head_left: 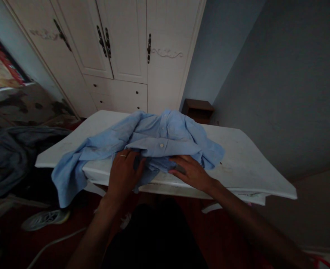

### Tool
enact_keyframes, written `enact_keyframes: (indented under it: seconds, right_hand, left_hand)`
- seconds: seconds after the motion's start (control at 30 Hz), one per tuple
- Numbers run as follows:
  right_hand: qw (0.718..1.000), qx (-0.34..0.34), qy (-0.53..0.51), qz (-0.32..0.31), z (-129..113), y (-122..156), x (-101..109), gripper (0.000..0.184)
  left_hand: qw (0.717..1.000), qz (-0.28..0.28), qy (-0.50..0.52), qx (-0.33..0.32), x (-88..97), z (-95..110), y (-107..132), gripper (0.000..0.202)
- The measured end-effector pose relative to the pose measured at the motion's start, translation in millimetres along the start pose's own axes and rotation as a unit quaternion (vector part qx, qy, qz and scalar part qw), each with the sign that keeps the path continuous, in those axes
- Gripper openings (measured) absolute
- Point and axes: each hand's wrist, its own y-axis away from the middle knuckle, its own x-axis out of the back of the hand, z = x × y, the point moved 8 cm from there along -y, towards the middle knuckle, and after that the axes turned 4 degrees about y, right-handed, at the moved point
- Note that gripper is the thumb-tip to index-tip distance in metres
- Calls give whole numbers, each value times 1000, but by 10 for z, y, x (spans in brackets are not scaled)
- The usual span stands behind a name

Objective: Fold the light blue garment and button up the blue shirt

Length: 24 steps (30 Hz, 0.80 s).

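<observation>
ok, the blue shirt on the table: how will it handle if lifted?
Probably floppy: the blue shirt lies crumpled in soft folds, and one part droops over the table edge. Likely light, so it should slide on the smooth top if pushed, bunching rather than moving as one piece.

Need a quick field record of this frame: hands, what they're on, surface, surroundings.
left hand: on the near part of the shirt; grip on the cloth unclear
right hand: flat, palm down on the shirt
shirt: light blue, crumpled, one part hanging off the near left edge
table: white, bears the shirt
behind: white wardrobe, doors shut; small brown stand beside it
floor: shoe at left
</observation>
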Motion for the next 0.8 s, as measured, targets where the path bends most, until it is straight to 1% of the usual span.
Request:
enact_keyframes:
  seconds: [0.03,0.07,0.1,0.2,0.23,0.3,0.37,0.47,0.5,0.57,0.63,0.67,0.73,0.8]
  right_hand:
    - [1000,-10,-1,0,28,-11,-19,39]
    - [1000,-13,-6,-10,45,-27,-53,41]
    - [999,-7,-16,-26,47,-46,-92,38]
    - [994,34,-66,-79,9,-96,-166,25]
    - [992,43,-79,-87,3,-108,-159,24]
    - [991,42,-89,-85,21,-124,-100,26]
    - [994,26,-89,-66,51,-130,-3,27]
    - [994,-10,-106,-8,79,-124,199,26]
    - [992,-30,-124,17,96,-115,274,26]
    - [977,-88,-178,72,169,-74,423,27]
    - [951,-150,-243,121,277,1,546,29]
    - [937,-168,-272,140,327,44,598,31]
    - [921,-175,-312,154,398,116,675,34]
    - [922,-164,-324,135,442,171,705,36]
  left_hand:
    - [1000,25,12,3,57,47,72,22]
    - [999,41,24,2,90,100,144,21]
    - [998,41,38,-7,82,162,211,22]
    - [995,-14,73,-66,-101,336,359,17]
    - [993,-29,80,-81,-170,359,389,16]
    - [992,-35,85,-90,-270,338,417,20]
    - [993,-26,85,-81,-319,269,416,27]
    - [995,-24,74,-60,-330,168,390,37]
    - [996,-30,69,-56,-321,143,377,37]
    - [995,-51,61,-63,-284,109,355,27]
    - [992,-77,57,-84,-216,75,354,14]
    - [990,-87,58,-95,-167,48,367,11]
    - [989,-90,60,-105,-43,-49,413,10]
    - [991,-79,54,-98,80,-187,484,10]
